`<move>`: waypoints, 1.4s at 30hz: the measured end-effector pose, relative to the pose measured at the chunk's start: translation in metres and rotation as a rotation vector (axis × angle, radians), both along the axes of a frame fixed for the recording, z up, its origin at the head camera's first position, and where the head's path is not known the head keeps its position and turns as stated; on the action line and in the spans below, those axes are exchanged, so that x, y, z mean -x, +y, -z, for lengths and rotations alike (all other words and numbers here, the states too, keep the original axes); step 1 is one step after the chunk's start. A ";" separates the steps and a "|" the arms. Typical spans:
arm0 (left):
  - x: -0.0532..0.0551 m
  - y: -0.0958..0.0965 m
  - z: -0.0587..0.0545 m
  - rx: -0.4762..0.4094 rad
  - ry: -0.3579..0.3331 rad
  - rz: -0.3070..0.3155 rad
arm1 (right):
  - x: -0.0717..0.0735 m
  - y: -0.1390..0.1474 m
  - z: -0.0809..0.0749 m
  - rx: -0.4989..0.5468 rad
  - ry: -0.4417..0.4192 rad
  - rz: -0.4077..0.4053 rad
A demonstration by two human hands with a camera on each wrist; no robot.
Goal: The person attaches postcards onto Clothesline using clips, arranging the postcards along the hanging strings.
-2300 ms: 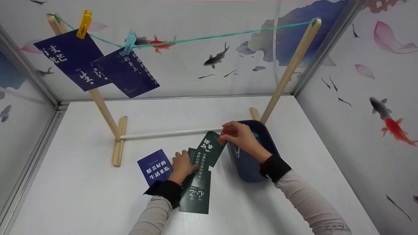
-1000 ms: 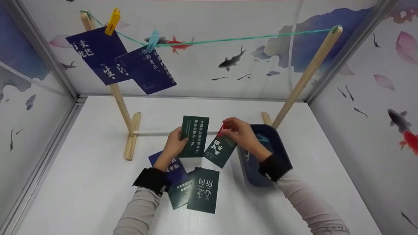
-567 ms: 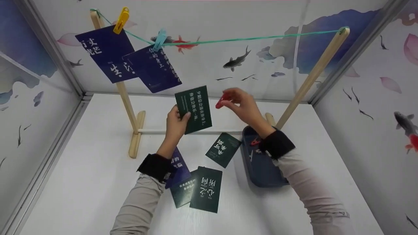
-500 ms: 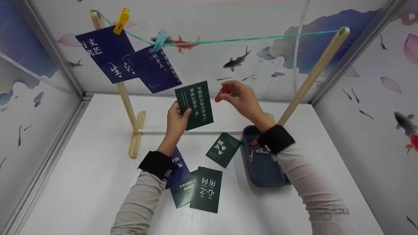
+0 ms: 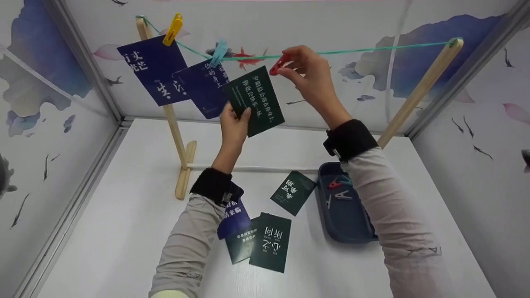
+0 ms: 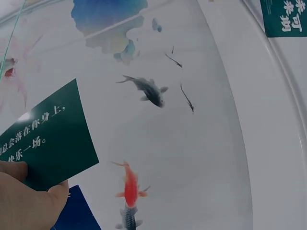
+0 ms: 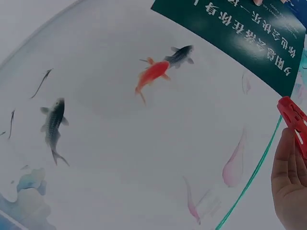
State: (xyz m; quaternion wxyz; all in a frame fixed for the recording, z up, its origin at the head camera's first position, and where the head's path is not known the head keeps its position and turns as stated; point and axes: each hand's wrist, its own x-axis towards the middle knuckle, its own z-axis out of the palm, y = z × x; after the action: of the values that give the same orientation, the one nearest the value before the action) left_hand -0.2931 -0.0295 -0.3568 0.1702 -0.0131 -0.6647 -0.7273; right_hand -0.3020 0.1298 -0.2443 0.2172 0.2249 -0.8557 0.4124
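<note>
My left hand [image 5: 235, 124] pinches a dark green card [image 5: 261, 105] with white writing by its lower left edge, held tilted just under the green string [image 5: 352, 50]. Between the thumb and fingers of my right hand [image 5: 312, 76] is a red clothespin [image 5: 278, 65], its tip close to the card's upper corner. In the right wrist view the clothespin [image 7: 293, 120] overlaps the string near that corner. Two dark blue cards hang at the left, one from a yellow clothespin [image 5: 173, 30], the other from a light blue clothespin [image 5: 218, 54]; the green card partly covers the second.
The string runs between two wooden posts [image 5: 422, 93]. On the white table [image 5: 124, 231] lie a green card [image 5: 293, 193], another green card [image 5: 271, 243] overlapping a third, and a blue card [image 5: 234, 220] under my left wrist. A dark blue basket [image 5: 348, 225] holds several clothespins.
My left hand has picked the green card up from the table and raised it to the string. My right hand has lifted the red clothespin up from beside the basket, leaving another green card lying there.
</note>
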 end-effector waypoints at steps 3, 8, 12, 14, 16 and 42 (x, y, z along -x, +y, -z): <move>0.004 0.001 -0.003 -0.060 -0.023 -0.001 | 0.004 -0.009 -0.005 0.028 0.034 0.008; 0.008 0.004 -0.006 -0.026 -0.058 -0.012 | 0.011 -0.019 -0.012 0.051 0.092 0.016; 0.011 0.007 -0.008 -0.009 -0.055 -0.002 | 0.014 -0.023 -0.018 0.066 0.132 0.041; 0.013 0.007 -0.010 0.000 -0.049 -0.002 | 0.015 -0.024 -0.021 0.068 0.156 0.053; 0.015 0.008 -0.012 0.000 -0.055 0.005 | 0.016 -0.026 -0.025 0.067 0.171 0.066; 0.020 0.002 -0.010 -0.084 -0.123 0.105 | 0.025 -0.036 -0.037 -0.228 -0.145 0.110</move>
State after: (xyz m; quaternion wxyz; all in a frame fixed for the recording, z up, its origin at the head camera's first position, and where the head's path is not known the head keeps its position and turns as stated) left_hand -0.3130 -0.0275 -0.3473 0.0909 0.0040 -0.6412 -0.7620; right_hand -0.3267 0.0935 -0.2073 0.1503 0.1705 -0.9215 0.3149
